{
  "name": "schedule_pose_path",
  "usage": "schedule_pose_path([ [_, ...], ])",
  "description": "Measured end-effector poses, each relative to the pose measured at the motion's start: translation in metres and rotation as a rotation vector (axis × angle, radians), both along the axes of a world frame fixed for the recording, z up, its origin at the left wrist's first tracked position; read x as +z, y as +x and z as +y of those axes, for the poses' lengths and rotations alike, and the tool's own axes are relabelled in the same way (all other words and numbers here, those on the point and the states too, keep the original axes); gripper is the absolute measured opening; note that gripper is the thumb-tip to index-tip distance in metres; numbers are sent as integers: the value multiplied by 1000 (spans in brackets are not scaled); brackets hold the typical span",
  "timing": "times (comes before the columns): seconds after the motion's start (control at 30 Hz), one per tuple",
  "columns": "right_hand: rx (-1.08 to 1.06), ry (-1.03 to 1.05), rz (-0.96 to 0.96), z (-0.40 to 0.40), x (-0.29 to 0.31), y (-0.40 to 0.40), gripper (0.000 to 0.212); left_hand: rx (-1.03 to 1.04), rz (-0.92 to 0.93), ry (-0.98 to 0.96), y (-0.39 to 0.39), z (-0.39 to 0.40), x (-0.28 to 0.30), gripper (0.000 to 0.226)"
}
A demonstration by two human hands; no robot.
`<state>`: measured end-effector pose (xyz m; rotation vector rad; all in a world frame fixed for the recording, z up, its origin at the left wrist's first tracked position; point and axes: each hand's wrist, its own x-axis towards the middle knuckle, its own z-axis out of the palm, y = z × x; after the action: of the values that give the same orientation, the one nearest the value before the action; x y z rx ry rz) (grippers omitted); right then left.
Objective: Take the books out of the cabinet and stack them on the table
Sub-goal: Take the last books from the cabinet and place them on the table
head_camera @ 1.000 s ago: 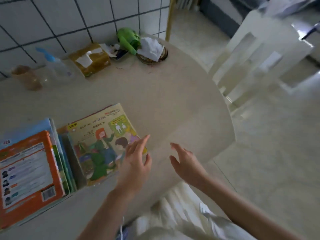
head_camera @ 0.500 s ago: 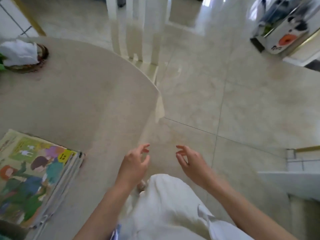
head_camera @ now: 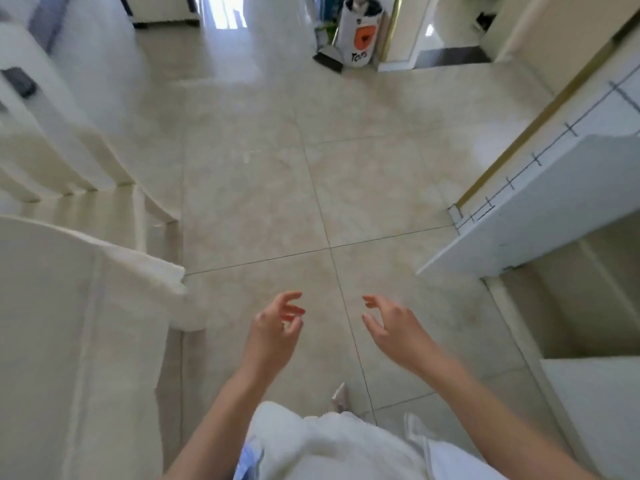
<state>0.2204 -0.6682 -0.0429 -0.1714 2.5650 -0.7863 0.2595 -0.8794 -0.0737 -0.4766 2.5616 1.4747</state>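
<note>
My left hand and my right hand hover side by side over the tiled floor, both empty with fingers loosely curled and apart. The pale table fills the lower left, its rounded edge just left of my left hand. No books are in view. A white cabinet door stands open at the right, and the shelf space under it looks shadowed; I cannot see what it holds.
A white slatted chair stands at the left beyond the table. A white bag with an orange mark and a dustpan sit on the floor far ahead. Beige floor tiles stretch between table and cabinet.
My view has swung right, away from the stacked books on the table toward the floor and the cabinet. Both hands left the book stack and stay empty.
</note>
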Motion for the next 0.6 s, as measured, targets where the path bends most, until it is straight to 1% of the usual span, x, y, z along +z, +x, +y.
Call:
schedule_pose_path([
  [0.17, -207, -21, 10, 84, 8, -30, 39, -152, -11, 31, -64, 81, 2, 30],
  [0.23, -315, -32, 5, 118, 8, -45, 39, -243, -27, 29, -99, 116, 3, 28],
  [0.37, -479, -66, 1, 168, 6, -75, 38, -349, -75, 73, -165, 168, 5, 31],
  [0.43, -570, -84, 1, 195, 7, -96, 37, -386, -107, 102, -205, 197, 4, 33],
  [0.6, -782, -142, 35, 257, 16, -163, 35, -529, -78, 157, -312, 273, 14, 32],
])
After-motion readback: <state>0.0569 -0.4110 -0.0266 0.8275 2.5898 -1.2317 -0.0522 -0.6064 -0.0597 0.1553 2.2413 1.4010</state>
